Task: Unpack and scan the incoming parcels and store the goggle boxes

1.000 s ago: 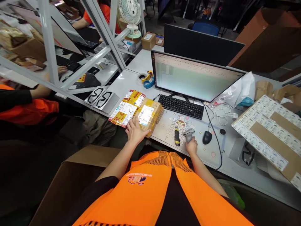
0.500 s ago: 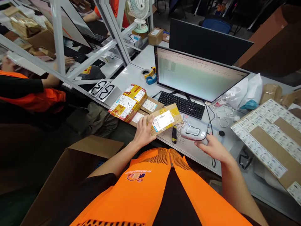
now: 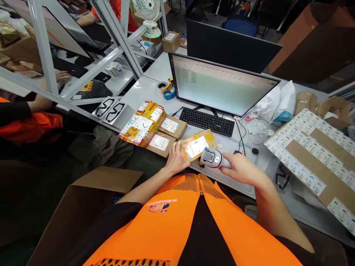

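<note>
My left hand (image 3: 176,158) is closed on the left end of a small cardboard box (image 3: 209,137) with yellow tape and a white label, tilted near the desk's front edge. My right hand (image 3: 240,167) grips the handle of a grey and white barcode scanner (image 3: 213,158). The scanner's head is at the right side of the box, close over the label's corner. Left of the box lie two brown boxes with labels, one nearer (image 3: 159,142) and one behind (image 3: 173,125). A parcel wrapped in yellow and red tape (image 3: 144,123) sits beside them.
A black keyboard (image 3: 206,120) and a monitor (image 3: 222,85) stand behind. Tape rolls (image 3: 168,94) lie left of the monitor. A label-covered cardboard sheet (image 3: 307,147) rests at right. An open carton (image 3: 105,179) is at lower left. Another person's arm (image 3: 39,105) shows beyond the metal frame.
The scanner has swung left in my right hand, close to the label on the box. My left hand still holds the box, now slightly lower. The camera view has shifted to the right.
</note>
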The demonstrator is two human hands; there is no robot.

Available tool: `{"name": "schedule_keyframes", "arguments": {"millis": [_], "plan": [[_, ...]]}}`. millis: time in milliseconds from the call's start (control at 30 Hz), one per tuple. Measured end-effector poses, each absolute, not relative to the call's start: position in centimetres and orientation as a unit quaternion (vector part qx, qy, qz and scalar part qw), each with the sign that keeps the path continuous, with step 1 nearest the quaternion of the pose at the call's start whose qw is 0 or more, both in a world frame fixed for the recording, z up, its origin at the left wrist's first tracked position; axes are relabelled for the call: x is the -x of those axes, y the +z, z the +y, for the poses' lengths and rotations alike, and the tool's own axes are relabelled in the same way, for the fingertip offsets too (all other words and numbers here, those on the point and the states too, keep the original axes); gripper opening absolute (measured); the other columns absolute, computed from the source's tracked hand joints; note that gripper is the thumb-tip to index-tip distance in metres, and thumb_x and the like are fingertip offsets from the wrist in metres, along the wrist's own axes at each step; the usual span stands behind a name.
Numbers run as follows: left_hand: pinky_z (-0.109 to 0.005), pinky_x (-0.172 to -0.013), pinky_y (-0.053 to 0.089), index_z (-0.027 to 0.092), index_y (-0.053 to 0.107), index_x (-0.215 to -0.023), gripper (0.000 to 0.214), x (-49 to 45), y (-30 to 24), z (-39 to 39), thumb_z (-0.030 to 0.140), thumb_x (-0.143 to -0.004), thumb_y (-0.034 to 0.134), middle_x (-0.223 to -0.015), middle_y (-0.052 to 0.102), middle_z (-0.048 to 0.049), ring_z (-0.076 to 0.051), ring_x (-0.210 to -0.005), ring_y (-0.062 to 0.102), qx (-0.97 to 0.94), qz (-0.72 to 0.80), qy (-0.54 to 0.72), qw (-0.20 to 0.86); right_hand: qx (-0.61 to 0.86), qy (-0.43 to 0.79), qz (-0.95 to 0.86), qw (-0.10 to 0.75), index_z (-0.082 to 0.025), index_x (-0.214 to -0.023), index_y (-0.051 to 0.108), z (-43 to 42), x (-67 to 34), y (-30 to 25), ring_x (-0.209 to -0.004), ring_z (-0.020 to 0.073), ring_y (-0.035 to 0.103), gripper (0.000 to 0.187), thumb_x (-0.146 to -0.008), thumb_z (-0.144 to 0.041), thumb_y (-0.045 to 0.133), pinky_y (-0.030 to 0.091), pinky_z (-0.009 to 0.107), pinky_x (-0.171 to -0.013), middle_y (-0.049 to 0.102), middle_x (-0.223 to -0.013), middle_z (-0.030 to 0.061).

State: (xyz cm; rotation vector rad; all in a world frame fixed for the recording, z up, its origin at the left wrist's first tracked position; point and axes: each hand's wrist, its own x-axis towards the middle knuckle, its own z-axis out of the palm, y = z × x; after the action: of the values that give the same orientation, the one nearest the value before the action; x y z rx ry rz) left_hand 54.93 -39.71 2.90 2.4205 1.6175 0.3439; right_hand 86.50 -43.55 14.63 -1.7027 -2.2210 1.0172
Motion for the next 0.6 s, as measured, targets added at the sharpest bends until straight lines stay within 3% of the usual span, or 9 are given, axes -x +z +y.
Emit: {"name": "schedule_keyframes", "arguments": {"millis": [200, 300, 433, 500, 600], "plan": [[-0.062, -0.128, 0.033, 0.021, 0.045, -0.161, 0.1, -54.5, 2.5, -39.6, 0.031, -0.071, 0.085, -0.165, 0.038, -0.022, -0.046, -0.152, 0.036, -0.816, 0.553, 0.12, 0.118, 0.562, 0.327, -0.755, 0.083, -0.025, -0.092, 0.069, -43.0, -86.1, 14.2, -0.065, 0.0212, 0.06, 0.009, -0.085, -0.03, 0.072, 0.03, 0.03, -0.062, 0.068, -0.072, 0.0023], [-0.06, -0.127, 0.036, 0.02, 0.045, -0.159, 0.099, -54.4, 1.9, -39.7, 0.031, -0.07, 0.084, -0.162, 0.041, -0.022, -0.045, -0.151, 0.037, -0.795, 0.572, 0.148, 0.137, 0.588, 0.32, -0.735, 0.107, -0.025, -0.096, 0.071, -42.3, -87.0, 11.7, -0.071, 0.0241, 0.064, 0.016, -0.09, -0.039, 0.072, 0.036, 0.03, -0.065, 0.071, -0.077, 0.0038], [-0.057, -0.124, 0.041, 0.021, 0.046, -0.157, 0.097, -54.4, -0.2, -40.1, 0.036, -0.07, 0.085, -0.154, 0.048, -0.0191, -0.042, -0.143, 0.046, -0.742, 0.619, 0.184, 0.181, 0.691, 0.28, -0.658, 0.103, -0.02, -0.12, 0.071, -40.7, -88.2, 4.8, -0.093, 0.0327, 0.073, 0.042, -0.103, -0.056, 0.058, 0.046, 0.034, -0.077, 0.078, -0.1, 0.0122], [-0.057, -0.122, 0.043, 0.021, 0.046, -0.157, 0.099, -54.3, -1.6, -40.4, 0.039, -0.068, 0.086, -0.15, 0.05, -0.0183, -0.042, -0.141, 0.048, -0.715, 0.644, 0.186, 0.199, 0.752, 0.266, -0.596, 0.086, -0.015, -0.137, 0.065, -40.1, -88.1, 0.5, -0.108, 0.0355, 0.074, 0.05, -0.108, -0.052, 0.05, 0.05, 0.037, -0.088, 0.078, -0.115, 0.0177], [-0.058, -0.119, 0.045, 0.021, 0.044, -0.158, 0.102, -54.0, -4.0, -40.9, 0.04, -0.068, 0.087, -0.15, 0.049, -0.0196, -0.044, -0.142, 0.048, -0.688, 0.672, 0.178, 0.206, 0.814, 0.268, -0.512, 0.057, -0.005, -0.161, 0.044, -40.1, -86.8, -5.4, -0.125, 0.0363, 0.07, 0.062, -0.109, -0.038, 0.046, 0.05, 0.039, -0.101, 0.072, -0.136, 0.0247]]}}
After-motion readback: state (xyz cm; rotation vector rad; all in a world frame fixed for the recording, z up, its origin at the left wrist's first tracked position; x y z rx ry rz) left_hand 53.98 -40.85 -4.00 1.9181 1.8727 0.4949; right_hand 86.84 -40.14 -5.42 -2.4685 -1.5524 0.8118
